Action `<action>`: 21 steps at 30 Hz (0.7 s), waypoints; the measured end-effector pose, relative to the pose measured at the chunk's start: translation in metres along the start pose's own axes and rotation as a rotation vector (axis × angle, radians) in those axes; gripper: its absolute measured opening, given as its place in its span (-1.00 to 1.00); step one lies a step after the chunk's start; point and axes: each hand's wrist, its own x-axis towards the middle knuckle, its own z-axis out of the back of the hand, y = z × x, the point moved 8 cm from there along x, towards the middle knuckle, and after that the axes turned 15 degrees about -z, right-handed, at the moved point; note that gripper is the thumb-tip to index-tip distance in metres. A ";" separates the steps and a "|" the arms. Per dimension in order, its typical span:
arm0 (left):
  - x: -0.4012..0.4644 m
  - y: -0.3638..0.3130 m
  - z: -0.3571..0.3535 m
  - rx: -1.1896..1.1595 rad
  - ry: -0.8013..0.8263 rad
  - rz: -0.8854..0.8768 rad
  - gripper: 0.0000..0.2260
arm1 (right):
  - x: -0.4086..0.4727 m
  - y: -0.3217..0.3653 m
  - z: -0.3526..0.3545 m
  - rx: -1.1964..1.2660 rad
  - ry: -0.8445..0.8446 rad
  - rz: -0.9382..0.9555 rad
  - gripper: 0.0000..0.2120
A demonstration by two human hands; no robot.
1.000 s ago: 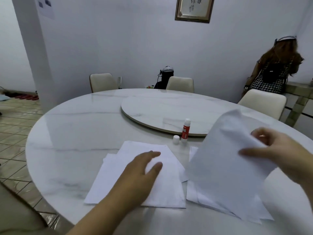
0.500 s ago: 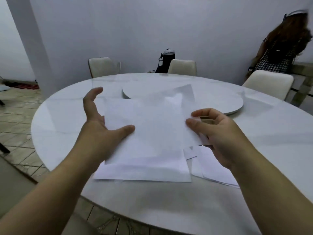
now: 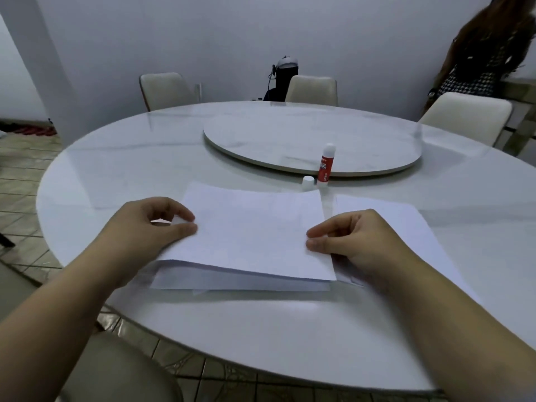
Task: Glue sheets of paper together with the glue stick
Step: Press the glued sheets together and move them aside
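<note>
Paper sheet (image 3: 255,230) hangs just above a near stack (image 3: 240,281), pinched at each side by left hand (image 3: 145,227) and right hand (image 3: 356,242) fingers. Glue stick (image 3: 324,166) stands uncapped farther on the counter (image 3: 130,169), cap (image 3: 308,181) beside it.

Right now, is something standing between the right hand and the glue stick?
Nothing visible blocks it. The glue stick stands upright beyond the held sheet, its cap beside it; the right hand must first release the sheet.

Sheets of paper (image 3: 255,230): plain white. Glue stick (image 3: 324,166): red body, white lettering. Cap (image 3: 308,181): white. Tabletop (image 3: 139,166): white marble, faint grey veins.
</note>
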 end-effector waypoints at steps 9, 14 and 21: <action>-0.008 0.004 0.000 0.046 0.016 -0.013 -0.90 | 0.004 0.002 -0.002 -0.199 -0.050 0.063 -0.90; -0.008 0.003 -0.001 0.082 0.021 -0.049 -0.86 | 0.006 0.001 -0.002 -0.246 -0.073 0.069 -0.87; -0.009 0.004 0.002 0.123 0.039 -0.051 -0.83 | 0.007 -0.002 -0.003 -0.262 -0.051 0.055 -0.87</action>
